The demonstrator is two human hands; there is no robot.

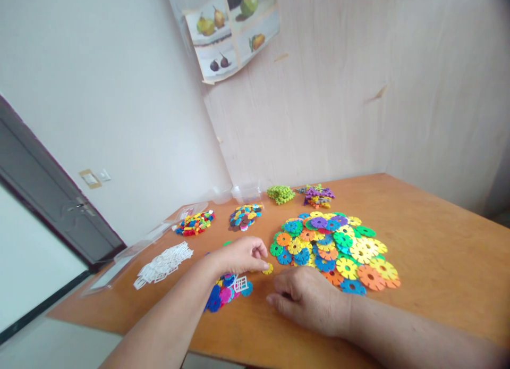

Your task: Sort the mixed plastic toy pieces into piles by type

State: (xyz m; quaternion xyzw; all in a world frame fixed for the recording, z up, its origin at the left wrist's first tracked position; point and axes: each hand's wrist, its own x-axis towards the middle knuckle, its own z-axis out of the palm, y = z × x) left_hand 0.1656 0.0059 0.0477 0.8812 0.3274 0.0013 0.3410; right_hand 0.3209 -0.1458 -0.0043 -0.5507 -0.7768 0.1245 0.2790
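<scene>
My left hand is in the middle with its fingers curled, over a mixed pile of small discs in blue, pink and other colours. At its thumb tip is a small yellow notched disc, apparently gripped there. My right hand is closed, low over the table, with its thumb pointing left. Its curled fingers hide whatever may be inside. Just behind it spreads a large heap of bigger notched discs in yellow, blue, orange, green and purple. A white lattice piece lies on the mixed pile.
On the brown table are white lattice pieces, colourful blocks, small discs, green pieces and purple-yellow pieces. Clear plastic containers stand at the back. A fruit picture hangs on the wall.
</scene>
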